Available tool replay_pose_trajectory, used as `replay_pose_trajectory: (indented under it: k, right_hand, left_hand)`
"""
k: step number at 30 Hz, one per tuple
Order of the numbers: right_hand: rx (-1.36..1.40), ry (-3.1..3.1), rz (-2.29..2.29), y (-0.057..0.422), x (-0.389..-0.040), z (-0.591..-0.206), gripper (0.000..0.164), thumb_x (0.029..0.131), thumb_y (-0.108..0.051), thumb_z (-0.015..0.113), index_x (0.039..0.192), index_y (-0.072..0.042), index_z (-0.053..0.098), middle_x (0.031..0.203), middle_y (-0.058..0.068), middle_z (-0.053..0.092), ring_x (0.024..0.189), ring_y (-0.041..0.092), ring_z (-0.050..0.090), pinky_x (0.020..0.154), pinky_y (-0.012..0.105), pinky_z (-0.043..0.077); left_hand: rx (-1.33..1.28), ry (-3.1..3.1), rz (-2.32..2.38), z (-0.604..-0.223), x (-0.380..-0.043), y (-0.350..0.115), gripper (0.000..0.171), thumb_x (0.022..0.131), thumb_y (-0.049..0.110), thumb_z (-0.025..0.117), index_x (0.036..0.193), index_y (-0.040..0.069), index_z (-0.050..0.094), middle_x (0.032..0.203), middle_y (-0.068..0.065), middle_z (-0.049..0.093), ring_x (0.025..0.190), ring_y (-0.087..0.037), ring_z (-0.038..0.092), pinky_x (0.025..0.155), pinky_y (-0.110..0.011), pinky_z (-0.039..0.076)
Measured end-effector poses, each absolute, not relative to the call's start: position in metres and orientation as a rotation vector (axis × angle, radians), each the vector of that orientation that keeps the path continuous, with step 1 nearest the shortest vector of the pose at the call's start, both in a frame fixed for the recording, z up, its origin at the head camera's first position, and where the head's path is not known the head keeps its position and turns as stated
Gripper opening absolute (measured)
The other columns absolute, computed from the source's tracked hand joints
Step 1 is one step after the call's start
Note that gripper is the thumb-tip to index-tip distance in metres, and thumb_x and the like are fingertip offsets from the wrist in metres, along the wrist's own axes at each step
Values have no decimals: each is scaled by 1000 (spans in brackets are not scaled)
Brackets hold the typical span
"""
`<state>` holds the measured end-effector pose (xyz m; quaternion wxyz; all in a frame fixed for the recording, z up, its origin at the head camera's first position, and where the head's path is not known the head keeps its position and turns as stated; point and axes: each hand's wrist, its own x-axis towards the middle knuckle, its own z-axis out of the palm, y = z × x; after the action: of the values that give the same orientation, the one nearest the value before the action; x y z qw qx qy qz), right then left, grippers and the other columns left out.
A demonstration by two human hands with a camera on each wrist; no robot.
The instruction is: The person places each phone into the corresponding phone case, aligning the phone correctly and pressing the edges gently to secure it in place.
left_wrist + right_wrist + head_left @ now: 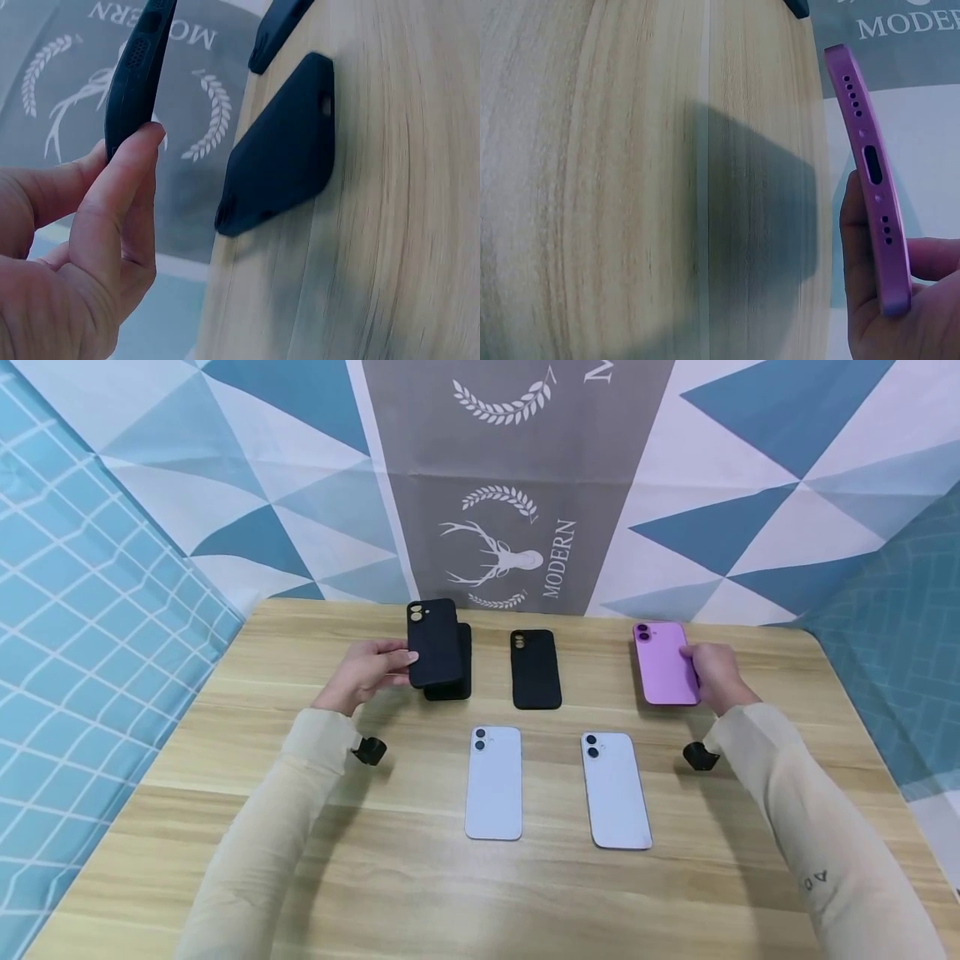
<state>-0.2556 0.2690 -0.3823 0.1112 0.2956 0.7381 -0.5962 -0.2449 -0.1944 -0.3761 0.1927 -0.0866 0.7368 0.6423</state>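
My left hand (366, 672) pinches a black phone case (435, 647) by its edge, thumb on one face. In the left wrist view this case (139, 82) is edge-on, raised off the table. Partly behind it in the head view, a second black phone case (465, 664) lies on the table. A third black case (536, 670) lies to the right of these, near the back edge. My right hand (716, 675) grips a purple phone (666, 664) by its right side. The right wrist view shows the phone's bottom edge (877, 180) with its port, held above the tabletop.
Two pale phones, a left one (493, 785) and a right one (617, 789), lie back up on the wooden table (420, 893), nearer to me than the cases. Behind the table's back edge hangs a patterned cloth (517, 452).
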Motion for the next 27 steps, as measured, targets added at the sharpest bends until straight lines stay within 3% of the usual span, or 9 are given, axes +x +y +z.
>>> replay_pose_trajectory:
  k: [11, 17, 27]
  right_hand:
    - [844, 2175, -1778, 261, -257, -383, 58, 97, -16, 40, 146, 3, 17, 155, 10, 19, 136, 15, 30, 113, 25, 31]
    - [834, 2178, -1793, 257, -257, -383, 56, 97, -18, 41, 146, 0, 22, 152, 9, 24, 122, 7, 39, 110, 23, 35]
    - [844, 2149, -1814, 254, -257, -380, 56, 96, -17, 43, 145, 1, 21, 152, 10, 27, 119, 8, 44, 107, 22, 38]
  left_hand:
    - [-241, 2055, 1830, -377, -245, -164, 55, 92, 9, 58, 141, -1, 36, 128, -18, 49, 75, -9, 61, 65, -17, 57]
    - [-214, 2021, 1883, -379, -249, -152, 53, 92, 6, 56, 140, -4, 36, 123, -18, 50, 71, -11, 62, 65, -19, 58]
    - [-206, 2027, 1864, -380, -251, -130, 50, 91, 6, 59, 137, -3, 41, 122, -17, 53, 72, -12, 59, 64, -20, 58]
